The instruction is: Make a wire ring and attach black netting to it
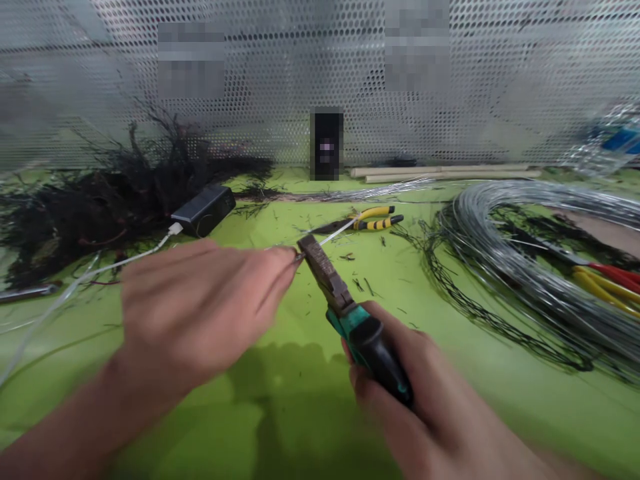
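My right hand is wrapped round the green and black handles of a pair of pliers, whose rusty jaws point up and left. The jaws bite on a thin silver wire that runs off toward the back. My left hand is closed in a pinch, its fingertips meeting the same wire right at the jaw tips. Both hands hover above the green table, slightly smeared by motion.
A big coil of silver wire lies at the right, with red and yellow handles beside it. Yellow-handled pliers lie behind the hands. A black tangle, a black charger with white cable, and a perforated metal wall stand behind.
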`<state>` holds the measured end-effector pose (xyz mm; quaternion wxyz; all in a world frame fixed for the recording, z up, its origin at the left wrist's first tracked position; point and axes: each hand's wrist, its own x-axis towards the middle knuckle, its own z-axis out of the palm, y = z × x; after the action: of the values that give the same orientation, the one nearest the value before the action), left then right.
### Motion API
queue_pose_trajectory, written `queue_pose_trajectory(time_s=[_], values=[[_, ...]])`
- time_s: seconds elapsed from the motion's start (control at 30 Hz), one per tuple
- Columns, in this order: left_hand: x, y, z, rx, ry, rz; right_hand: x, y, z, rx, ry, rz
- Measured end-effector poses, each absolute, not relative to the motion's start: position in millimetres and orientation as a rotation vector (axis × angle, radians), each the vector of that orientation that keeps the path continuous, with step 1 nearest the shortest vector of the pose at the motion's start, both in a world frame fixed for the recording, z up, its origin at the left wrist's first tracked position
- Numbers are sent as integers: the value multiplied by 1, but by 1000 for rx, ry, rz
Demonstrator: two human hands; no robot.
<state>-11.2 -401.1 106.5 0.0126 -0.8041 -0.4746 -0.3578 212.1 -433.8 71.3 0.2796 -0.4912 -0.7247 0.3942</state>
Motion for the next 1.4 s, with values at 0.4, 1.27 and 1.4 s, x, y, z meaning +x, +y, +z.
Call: queue_pose_trajectory(time_s=[0.4,1.27,1.4], values=[[-22,-381,121,-2930,-1987,-1093,212,-433,71,-1308,-1929,1054],[-13,-380,109,-2841,-1801,-1210,207,-434,75,-1426,-1970,982],[-17,-374,114,-3047,-1875,-1291,209,-435,68,-1340,-1998,965]])
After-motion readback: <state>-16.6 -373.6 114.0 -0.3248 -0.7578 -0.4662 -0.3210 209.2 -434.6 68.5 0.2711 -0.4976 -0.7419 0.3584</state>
